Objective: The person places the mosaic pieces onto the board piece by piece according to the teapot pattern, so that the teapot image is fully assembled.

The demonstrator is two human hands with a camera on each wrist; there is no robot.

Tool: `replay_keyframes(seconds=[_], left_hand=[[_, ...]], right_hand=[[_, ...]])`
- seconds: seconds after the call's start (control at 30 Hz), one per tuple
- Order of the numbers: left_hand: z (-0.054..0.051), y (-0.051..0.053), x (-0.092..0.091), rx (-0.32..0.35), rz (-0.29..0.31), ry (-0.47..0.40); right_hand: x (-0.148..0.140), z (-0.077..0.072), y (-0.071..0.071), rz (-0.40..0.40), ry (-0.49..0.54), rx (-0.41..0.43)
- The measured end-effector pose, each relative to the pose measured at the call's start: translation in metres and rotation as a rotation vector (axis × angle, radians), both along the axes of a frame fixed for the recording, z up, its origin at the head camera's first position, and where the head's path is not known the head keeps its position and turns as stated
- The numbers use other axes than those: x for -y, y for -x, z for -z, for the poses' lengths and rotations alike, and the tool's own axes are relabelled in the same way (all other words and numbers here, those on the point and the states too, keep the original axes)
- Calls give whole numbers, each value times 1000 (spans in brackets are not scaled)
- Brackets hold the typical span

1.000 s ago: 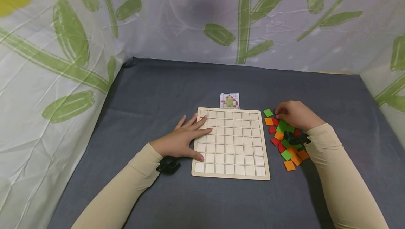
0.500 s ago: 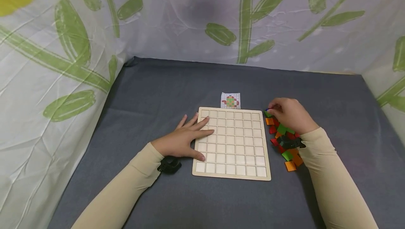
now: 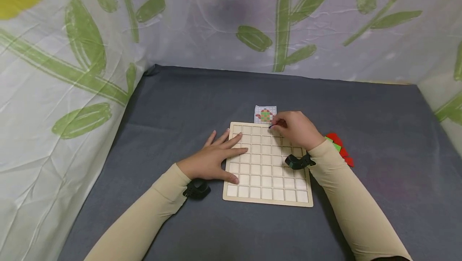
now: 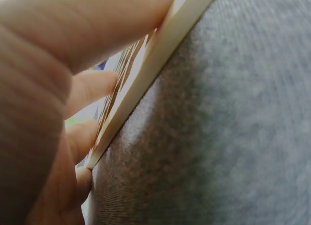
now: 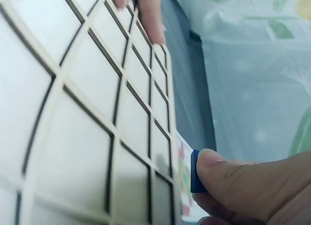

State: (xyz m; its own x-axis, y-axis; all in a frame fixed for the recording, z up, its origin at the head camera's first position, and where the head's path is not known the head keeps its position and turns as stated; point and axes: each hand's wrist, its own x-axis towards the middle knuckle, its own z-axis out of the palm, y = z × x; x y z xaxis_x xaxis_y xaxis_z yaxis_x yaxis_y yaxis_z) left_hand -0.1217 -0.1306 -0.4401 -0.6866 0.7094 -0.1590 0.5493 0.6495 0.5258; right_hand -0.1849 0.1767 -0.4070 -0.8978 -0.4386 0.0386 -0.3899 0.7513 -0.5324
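A pale wooden grid board [image 3: 267,202] lies on the dark cloth, its cells bare where visible. The left hand [image 3: 213,160] rests spread over the board's left side, thumb and fingers straight; the left wrist view shows its fingers [image 4: 92,84] along the board's edge [image 4: 141,84]. Over the board's far edge, the right hand [image 3: 296,128] pinches a small blue piece [image 5: 196,171] between thumb and fingers. Touching or just above the board, I cannot tell. A small printed card [image 3: 265,114] with a red, green and orange pattern lies behind the board, partly behind the right fingers.
Red pieces [image 3: 335,138] and a green piece [image 3: 337,147] lie right of the board, partly hidden by the right sleeve [image 3: 346,185]. A patterned curtain [image 3: 216,20] hangs behind the dark cloth [image 3: 195,96].
The right hand has moved left from the coloured pieces to the board's far edge, carrying the blue piece. The left hand stays on the board.
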Motion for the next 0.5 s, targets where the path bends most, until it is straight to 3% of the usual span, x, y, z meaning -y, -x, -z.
replay_keyframes(seconds=[0.2, 0.5], left_hand=[[-1, -1, -2, 3, 4, 16], [0, -1, -1, -3, -4, 1]], right_hand=[[11, 10, 0, -21, 4, 21], [18, 18, -1, -51, -4, -23]])
